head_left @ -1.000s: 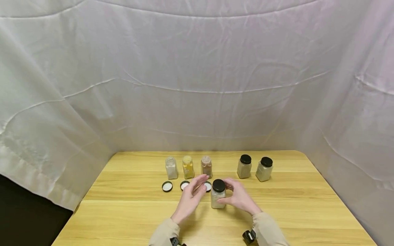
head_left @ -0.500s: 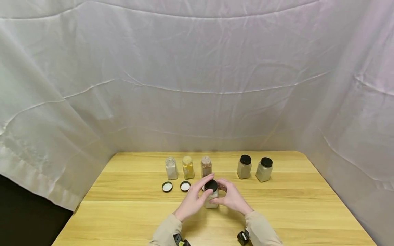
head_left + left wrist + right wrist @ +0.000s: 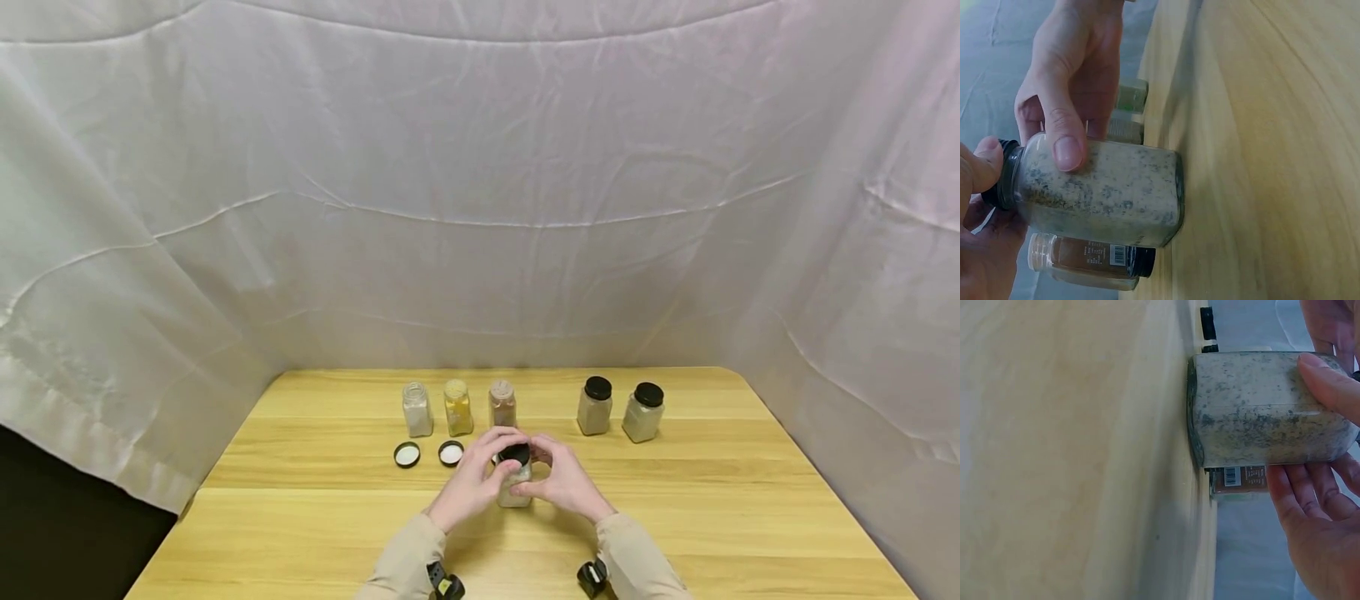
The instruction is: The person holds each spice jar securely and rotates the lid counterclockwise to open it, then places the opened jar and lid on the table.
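Observation:
A square spice jar [image 3: 514, 493] of pale, dark-flecked contents stands upright on the table under a black lid [image 3: 514, 454]. My left hand [image 3: 474, 483] curls round this lid; in the left wrist view its thumb presses against the lid's edge. From the other side, my right hand [image 3: 564, 483] grips the jar's body, its thumb [image 3: 1063, 134] lying along the glass. Behind the jar are three uncapped jars: one white [image 3: 417, 412], one yellow [image 3: 458, 410] and one brown [image 3: 502, 406]. Upturned lids [image 3: 407, 455] lie before them, one mostly hidden by my left hand.
Two black-capped jars, one greyish-brown [image 3: 595, 408] and one pale [image 3: 643, 414], stand at the back right of the wooden table [image 3: 720, 517]. A pale cloth [image 3: 480, 275] hangs behind the table and along its sides.
My right hand has shifted the jar a little left, and my left hand has come onto its lid. Over the last half second the left fingers have curled further round the lid.

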`<state>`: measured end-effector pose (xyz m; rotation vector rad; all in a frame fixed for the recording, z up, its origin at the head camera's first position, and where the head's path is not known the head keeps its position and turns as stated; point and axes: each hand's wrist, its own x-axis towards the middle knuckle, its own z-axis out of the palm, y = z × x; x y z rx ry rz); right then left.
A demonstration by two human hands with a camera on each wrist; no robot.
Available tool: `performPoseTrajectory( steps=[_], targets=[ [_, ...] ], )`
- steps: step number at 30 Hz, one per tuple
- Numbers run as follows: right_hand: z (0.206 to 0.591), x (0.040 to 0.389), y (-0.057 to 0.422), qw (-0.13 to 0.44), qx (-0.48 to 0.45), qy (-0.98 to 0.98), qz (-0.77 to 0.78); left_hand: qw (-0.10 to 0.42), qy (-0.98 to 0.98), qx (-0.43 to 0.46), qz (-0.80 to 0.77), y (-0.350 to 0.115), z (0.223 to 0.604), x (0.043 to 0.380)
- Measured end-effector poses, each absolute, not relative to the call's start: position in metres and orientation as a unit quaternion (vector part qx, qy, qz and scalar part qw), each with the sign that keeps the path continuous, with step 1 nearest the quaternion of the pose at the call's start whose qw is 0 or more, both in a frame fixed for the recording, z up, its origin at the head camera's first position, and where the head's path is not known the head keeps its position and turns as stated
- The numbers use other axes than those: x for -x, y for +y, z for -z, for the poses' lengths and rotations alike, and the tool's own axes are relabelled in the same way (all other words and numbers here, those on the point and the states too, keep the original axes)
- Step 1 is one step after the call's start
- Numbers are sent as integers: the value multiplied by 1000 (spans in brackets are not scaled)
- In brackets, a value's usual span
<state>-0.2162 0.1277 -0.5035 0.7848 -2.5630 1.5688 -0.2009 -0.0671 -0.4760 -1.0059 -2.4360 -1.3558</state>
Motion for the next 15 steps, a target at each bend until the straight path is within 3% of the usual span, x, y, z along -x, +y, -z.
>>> performPoseTrajectory(
  steps=[10, 15],
  targets=[
    [502, 214, 125, 34, -253, -830, -495, 146, -824, 300, 457, -60, 480, 198],
    [502, 216, 126, 14, -254, -828, -499, 170, -833, 274, 450, -56, 482, 195]
  ],
)
